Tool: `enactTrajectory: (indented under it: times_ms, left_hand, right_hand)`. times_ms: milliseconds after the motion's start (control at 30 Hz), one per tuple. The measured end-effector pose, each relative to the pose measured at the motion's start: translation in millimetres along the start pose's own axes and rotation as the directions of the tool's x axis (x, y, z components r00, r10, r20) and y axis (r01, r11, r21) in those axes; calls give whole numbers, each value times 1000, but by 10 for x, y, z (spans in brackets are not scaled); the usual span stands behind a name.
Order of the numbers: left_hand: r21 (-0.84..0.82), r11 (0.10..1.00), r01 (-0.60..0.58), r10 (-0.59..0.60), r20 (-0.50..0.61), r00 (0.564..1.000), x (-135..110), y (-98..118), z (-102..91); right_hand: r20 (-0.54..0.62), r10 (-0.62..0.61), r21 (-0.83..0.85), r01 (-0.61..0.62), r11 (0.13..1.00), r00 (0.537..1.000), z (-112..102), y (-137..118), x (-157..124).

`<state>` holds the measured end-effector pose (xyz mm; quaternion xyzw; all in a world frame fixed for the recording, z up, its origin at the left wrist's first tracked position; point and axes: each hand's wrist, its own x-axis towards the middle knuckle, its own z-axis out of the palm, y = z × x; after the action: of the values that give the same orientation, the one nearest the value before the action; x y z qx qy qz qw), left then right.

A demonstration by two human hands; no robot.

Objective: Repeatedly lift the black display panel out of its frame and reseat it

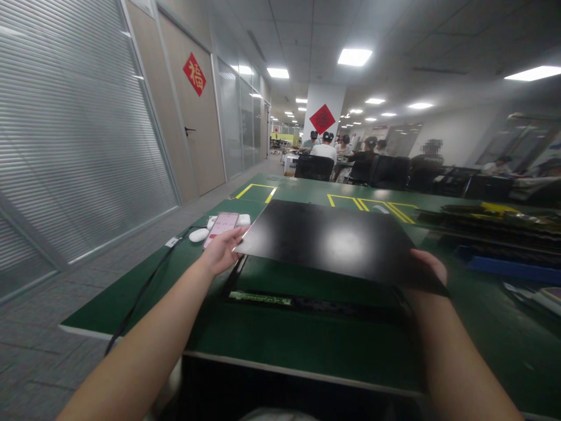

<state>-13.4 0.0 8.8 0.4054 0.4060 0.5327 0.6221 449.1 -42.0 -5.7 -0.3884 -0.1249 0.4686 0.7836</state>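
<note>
I hold a large flat black panel (333, 240) above the green table (280, 339), level and slightly tilted. My left hand (221, 251) grips its near left corner, fingers closed under and over the edge. My right hand (427, 269) holds the near right edge, thumb on top, the fingers hidden beneath. Under the panel a black frame with a green circuit strip (260, 298) lies on the table.
A pink-screened phone (221, 227) and white mouse-like items (199, 235) lie left of the panel, with a black cable (144, 286) running off the table. Stacked dark trays (491, 225) are at the right. People sit at desks far behind. Yellow tape marks the far table.
</note>
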Motion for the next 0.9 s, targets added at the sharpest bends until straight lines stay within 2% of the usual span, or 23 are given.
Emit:
enactTrajectory:
  times_ms: [167, 333, 433, 533, 633, 767, 900]
  left_hand:
    - [-109, 993, -46, 45, -17, 999, -13, 19, -8]
    - [-224, 966, -128, 120, -46, 992, -22, 71, -16]
    - [-221, 966, -134, 125, -53, 991, -33, 108, -14]
    - [-216, 966, -141, 127, -78, 989, -38, 125, -13]
    - [-200, 972, -121, 108, -75, 991, -22, 110, -10]
    - [-150, 983, -106, 84, -145, 986, 26, 46, -20]
    - [-83, 987, -135, 112, -242, 964, 56, -8, -29]
  right_hand:
    - [47, 141, -215, -127, 968, 989, 53, 14, -93]
    - [81, 421, -505, -328, 799, 903, 90, 64, -159]
    - [176, 459, -599, -276, 752, 871, 87, 116, -141]
    - [234, 403, -602, -194, 775, 885, 58, 144, -85]
    - [160, 295, -615, -138, 776, 942, 40, 148, -40]
    - [63, 181, -685, -89, 723, 981, 66, 147, -39]
    - [49, 72, -763, -9, 646, 996, 91, 158, -57]
